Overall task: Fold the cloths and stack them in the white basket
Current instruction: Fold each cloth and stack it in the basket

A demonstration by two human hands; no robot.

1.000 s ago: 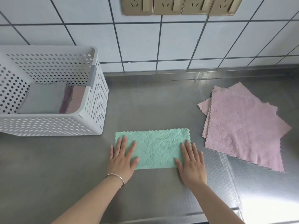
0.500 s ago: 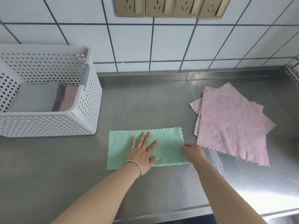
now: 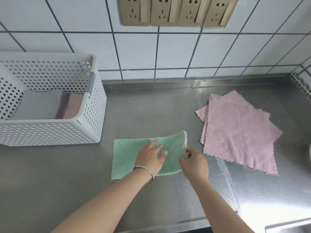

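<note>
A green cloth (image 3: 124, 153), folded into a strip, lies on the steel counter in front of me. My left hand (image 3: 149, 157) rests flat on its middle with fingers spread. My right hand (image 3: 193, 162) pinches the cloth's right edge, which is lifted and curling off the counter. To the right lie pink cloths (image 3: 235, 132), spread flat and overlapping. The white perforated basket (image 3: 50, 132) stands at the left, with folded pink and purple cloths (image 3: 70, 106) inside against its right wall.
A tiled wall with a row of gold sockets (image 3: 176, 12) runs behind the counter. The counter's front edge (image 3: 168, 226) is near my arms, and a sink rim (image 3: 289, 227) shows at the bottom right. Bare steel lies between the basket and the cloths.
My left hand slid from the green cloth's left end to its middle. My right hand went from lying flat to gripping the right edge and has lifted it.
</note>
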